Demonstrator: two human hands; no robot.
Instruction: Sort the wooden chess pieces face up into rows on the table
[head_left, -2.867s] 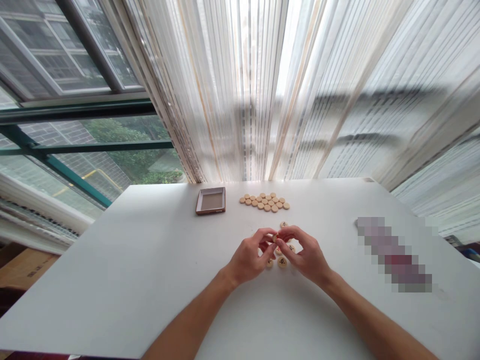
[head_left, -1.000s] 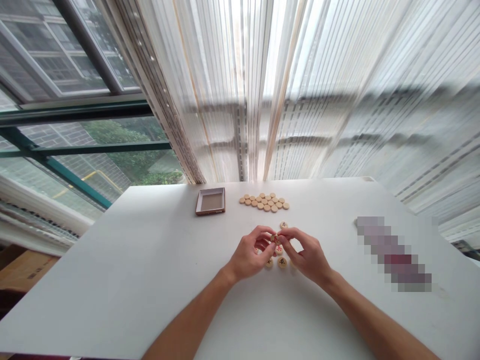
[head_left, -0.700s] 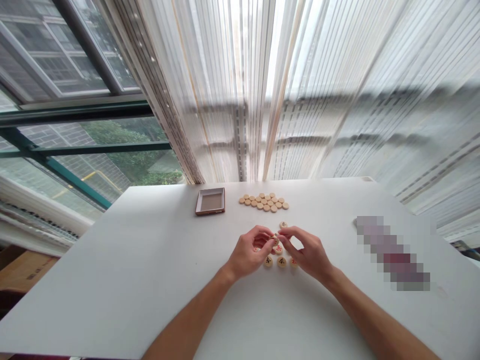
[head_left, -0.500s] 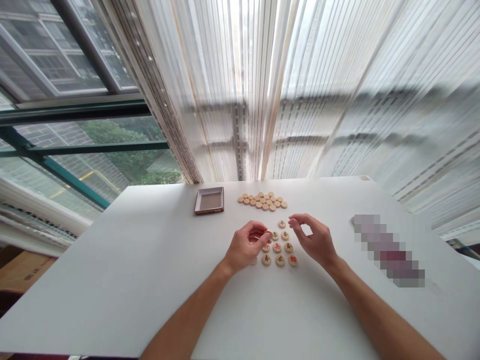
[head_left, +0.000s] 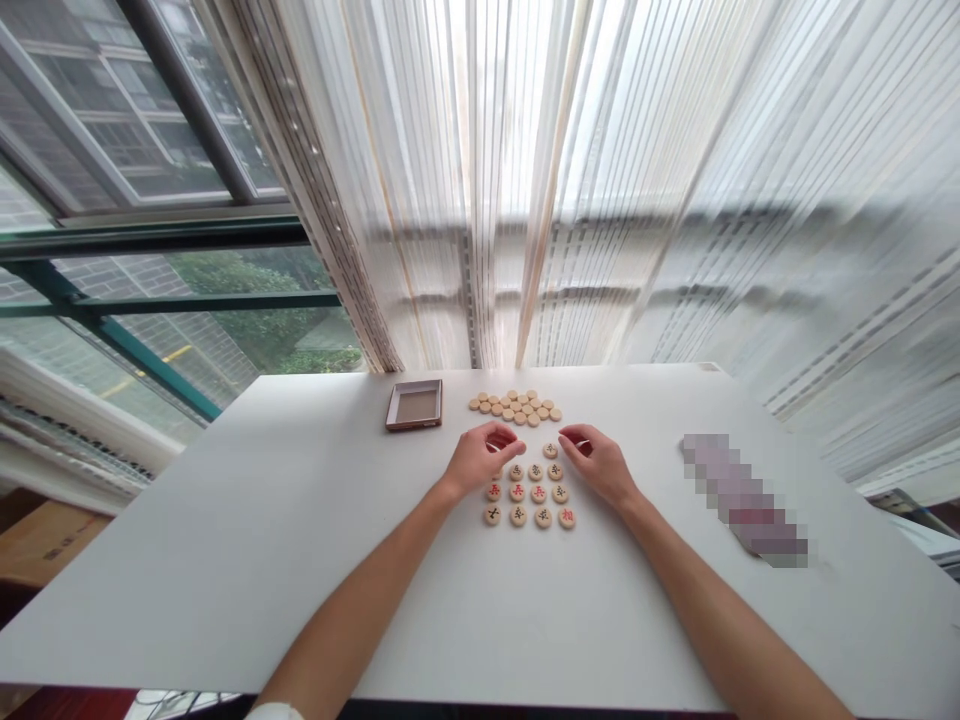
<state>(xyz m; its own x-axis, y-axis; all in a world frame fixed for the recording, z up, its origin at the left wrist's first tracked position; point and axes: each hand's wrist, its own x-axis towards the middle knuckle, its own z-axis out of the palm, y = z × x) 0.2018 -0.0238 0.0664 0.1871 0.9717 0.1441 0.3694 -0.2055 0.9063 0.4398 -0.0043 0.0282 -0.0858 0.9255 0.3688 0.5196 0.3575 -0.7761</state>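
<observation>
Small round wooden Chinese chess pieces lie face up in rows on the white table [head_left: 315, 560], marked with red or black characters. My left hand [head_left: 480, 457] hovers over the left side of the upper rows, fingers curved, thumb apart from them, with no piece visible in its grasp. Beneath it, a piece at the row's left end is partly hidden. My right hand [head_left: 596, 462] is beside the single topmost piece [head_left: 550, 451], fingers loosely bent and thumb near the index fingertip; nothing shows between them. A red-marked piece [head_left: 566, 518] ends the nearest row.
Behind the rows lies a cluster of plain-sided pieces [head_left: 517, 408]. An open shallow box [head_left: 415, 405] stands at the back left. A blurred-out long item [head_left: 742, 500] lies on the right. Curtains [head_left: 600, 200] hang beyond the far table edge.
My left hand has drawn away from a black-marked piece, which now sits in the second row. My right hand stays by the topmost piece. The view has shifted slightly.
</observation>
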